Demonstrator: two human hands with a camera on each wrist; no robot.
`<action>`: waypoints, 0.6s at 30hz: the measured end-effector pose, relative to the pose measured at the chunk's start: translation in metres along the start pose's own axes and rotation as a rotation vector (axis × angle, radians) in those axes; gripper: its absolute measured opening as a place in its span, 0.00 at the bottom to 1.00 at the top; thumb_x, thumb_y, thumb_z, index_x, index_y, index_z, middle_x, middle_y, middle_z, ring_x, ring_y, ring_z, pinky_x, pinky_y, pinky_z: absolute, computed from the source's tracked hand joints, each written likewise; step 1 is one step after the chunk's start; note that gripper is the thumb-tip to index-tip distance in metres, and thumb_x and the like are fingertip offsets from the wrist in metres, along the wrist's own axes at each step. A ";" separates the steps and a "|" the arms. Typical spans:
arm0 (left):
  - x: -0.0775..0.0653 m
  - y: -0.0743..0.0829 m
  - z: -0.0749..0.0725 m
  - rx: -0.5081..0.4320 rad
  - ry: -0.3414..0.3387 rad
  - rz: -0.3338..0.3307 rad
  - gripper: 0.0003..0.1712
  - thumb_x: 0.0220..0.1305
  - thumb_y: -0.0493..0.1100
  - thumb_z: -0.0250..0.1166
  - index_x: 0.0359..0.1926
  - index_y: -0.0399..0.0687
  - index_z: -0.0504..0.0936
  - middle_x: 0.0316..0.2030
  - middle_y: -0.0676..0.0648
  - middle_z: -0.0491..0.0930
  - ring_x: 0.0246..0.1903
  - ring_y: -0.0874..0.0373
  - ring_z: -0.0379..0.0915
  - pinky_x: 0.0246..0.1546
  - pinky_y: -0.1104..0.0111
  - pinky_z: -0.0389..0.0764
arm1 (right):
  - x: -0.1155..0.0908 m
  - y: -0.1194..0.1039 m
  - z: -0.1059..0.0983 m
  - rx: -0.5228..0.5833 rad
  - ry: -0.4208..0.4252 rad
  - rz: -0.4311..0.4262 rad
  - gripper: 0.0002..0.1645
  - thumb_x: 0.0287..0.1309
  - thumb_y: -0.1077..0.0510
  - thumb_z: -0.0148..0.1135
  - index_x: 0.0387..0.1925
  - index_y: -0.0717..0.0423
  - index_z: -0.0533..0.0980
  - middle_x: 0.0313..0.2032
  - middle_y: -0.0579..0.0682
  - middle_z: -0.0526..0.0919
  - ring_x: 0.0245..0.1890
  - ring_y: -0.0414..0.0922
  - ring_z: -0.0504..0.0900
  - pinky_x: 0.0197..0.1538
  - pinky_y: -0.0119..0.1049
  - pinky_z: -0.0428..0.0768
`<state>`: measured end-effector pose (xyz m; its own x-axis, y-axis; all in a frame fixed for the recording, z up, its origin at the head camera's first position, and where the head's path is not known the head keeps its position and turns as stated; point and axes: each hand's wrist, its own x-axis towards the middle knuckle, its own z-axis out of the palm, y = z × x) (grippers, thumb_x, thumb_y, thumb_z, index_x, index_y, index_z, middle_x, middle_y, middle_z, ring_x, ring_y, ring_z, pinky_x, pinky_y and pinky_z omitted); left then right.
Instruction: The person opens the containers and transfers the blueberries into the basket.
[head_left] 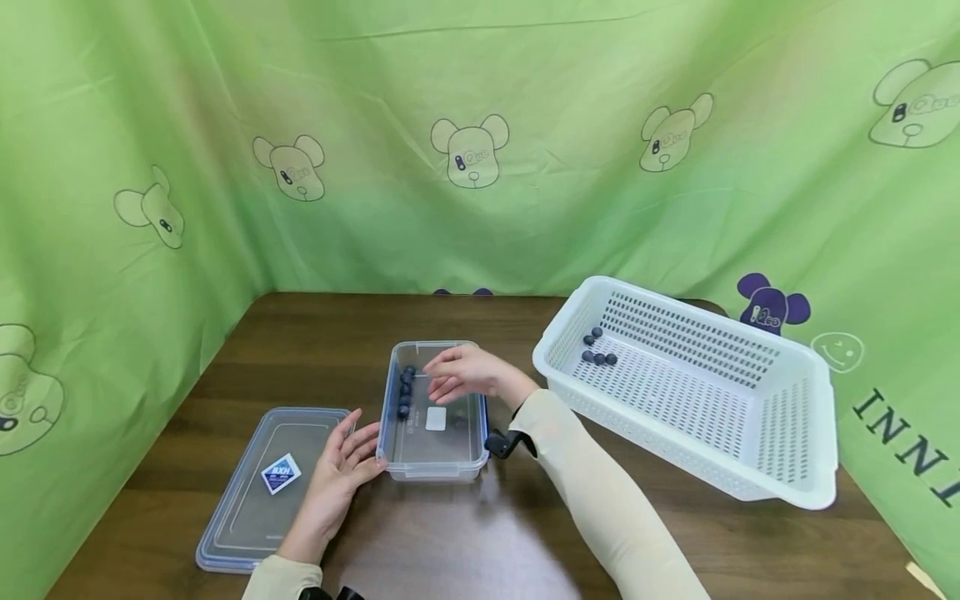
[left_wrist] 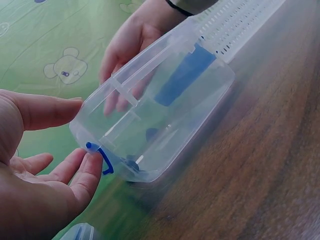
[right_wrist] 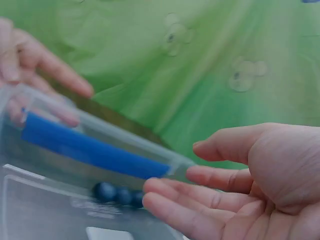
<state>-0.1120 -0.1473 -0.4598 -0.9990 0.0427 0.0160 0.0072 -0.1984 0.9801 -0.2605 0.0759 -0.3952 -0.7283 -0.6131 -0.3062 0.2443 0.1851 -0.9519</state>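
A clear plastic food container [head_left: 442, 468] with blue side clips stands uncovered on the table. Along its left inner side lie several blueberries [head_left: 405, 392] in a row. My left hand [head_left: 341, 475] is at the container's left side, palm turned up; in the left wrist view its fingertips meet the blue clip [left_wrist: 104, 159] and the thumb reaches the rim. Over the container hovers my right hand [head_left: 467, 373], fingers loosely bent and nothing between them. The right wrist view shows the blueberries [right_wrist: 106, 192] just beyond those fingertips.
A white slotted basket [head_left: 678, 442] stands at the right, with several blueberries [head_left: 600, 359] at its left end. To the left lies the container's clear lid [head_left: 251, 508] with a blue-and-white label. Green printed cloth [head_left: 375, 233] hangs behind the brown wooden table [head_left: 330, 333].
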 end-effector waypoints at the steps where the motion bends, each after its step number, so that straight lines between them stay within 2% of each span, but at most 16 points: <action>1: 0.000 0.000 0.000 0.001 -0.001 0.001 0.48 0.58 0.20 0.60 0.75 0.33 0.46 0.63 0.29 0.66 0.51 0.64 0.74 0.49 0.74 0.77 | 0.003 0.001 0.004 -0.019 -0.003 0.020 0.25 0.71 0.66 0.48 0.62 0.81 0.63 0.35 0.64 0.83 0.30 0.46 0.84 0.46 0.44 0.84; 6: 0.000 -0.001 -0.001 0.004 -0.004 0.007 0.48 0.59 0.20 0.60 0.75 0.33 0.46 0.62 0.30 0.66 0.52 0.64 0.74 0.50 0.73 0.77 | 0.017 0.009 0.020 -0.094 0.012 0.089 0.22 0.71 0.66 0.50 0.60 0.78 0.68 0.40 0.71 0.83 0.32 0.48 0.84 0.44 0.44 0.84; 12: -0.001 -0.001 -0.001 0.003 -0.008 0.010 0.48 0.58 0.20 0.60 0.75 0.32 0.45 0.62 0.30 0.66 0.51 0.65 0.73 0.49 0.73 0.77 | 0.030 0.022 0.030 -0.133 0.035 0.141 0.19 0.69 0.67 0.51 0.57 0.76 0.70 0.34 0.63 0.83 0.34 0.52 0.86 0.43 0.45 0.85; 18: -0.001 -0.001 -0.001 0.004 -0.017 0.030 0.49 0.58 0.20 0.60 0.75 0.31 0.45 0.60 0.37 0.70 0.51 0.65 0.73 0.50 0.74 0.76 | 0.036 0.025 0.036 -0.107 0.043 0.168 0.16 0.67 0.69 0.52 0.53 0.75 0.71 0.29 0.59 0.81 0.32 0.51 0.85 0.43 0.45 0.85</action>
<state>-0.1115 -0.1485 -0.4615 -0.9974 0.0535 0.0490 0.0376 -0.1960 0.9799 -0.2571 0.0305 -0.4292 -0.7101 -0.5342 -0.4586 0.2969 0.3635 -0.8830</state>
